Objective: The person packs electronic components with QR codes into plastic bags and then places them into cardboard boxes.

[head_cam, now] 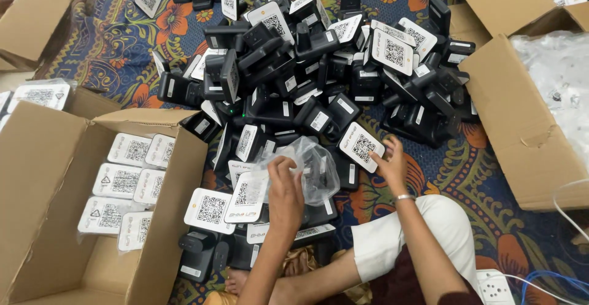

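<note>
A big heap of black box-shaped devices (319,65) with white code cards lies on a patterned floor cloth. My left hand (285,188) grips a clear plastic bag (313,164) at the near edge of the heap. My right hand (389,164) reaches forward, its fingers on a white code card (361,146) that belongs to one device. More devices and cards (211,210) lie just left of my left hand.
An open cardboard box (61,158) at the left holds several bagged devices (126,182). Another cardboard box (521,115) at the right holds clear plastic bags (561,84). A white power strip (494,286) lies at the bottom right. My knee in white cloth (411,231) is bent below.
</note>
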